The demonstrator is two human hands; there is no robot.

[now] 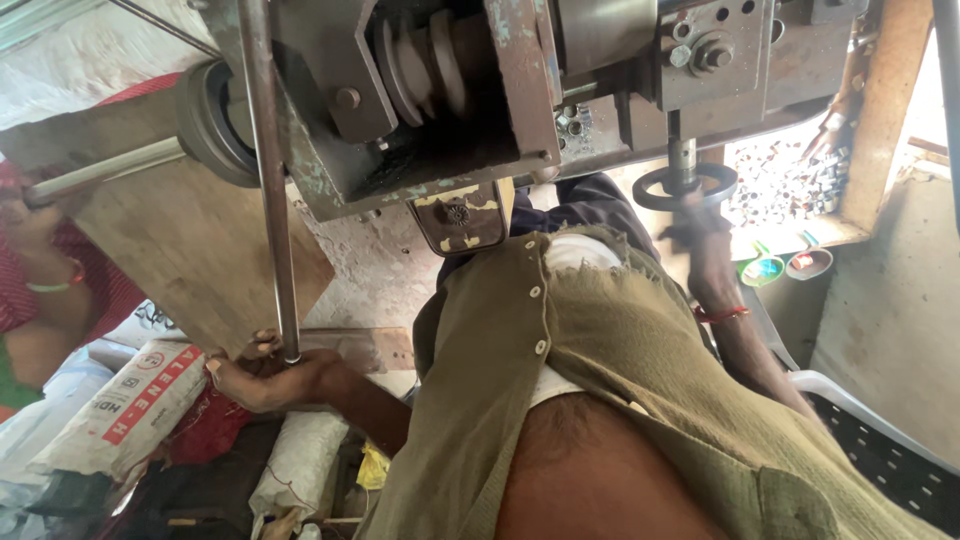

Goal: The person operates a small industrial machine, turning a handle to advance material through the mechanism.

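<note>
Head view, left to right: a neighbouring worker's red sleeve (40, 260) edges the frame beside printed sacks (130, 405) piled on the floor. Our left hand (268, 378) is closed around the lower end of a long steel lever rod (272, 190), which rises alongside the green, worn press machine (440, 90), apparently held low for leverage. Further right, our right hand (700, 235) grips the small black handwheel (685, 186) under the machine's head, near a tray of small metal pieces (790, 180).

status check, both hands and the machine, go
Left hand gripped on the bottom end of the long steel rod. Right hand at the round handwheel under the machine. Nothing blocking either.
</note>
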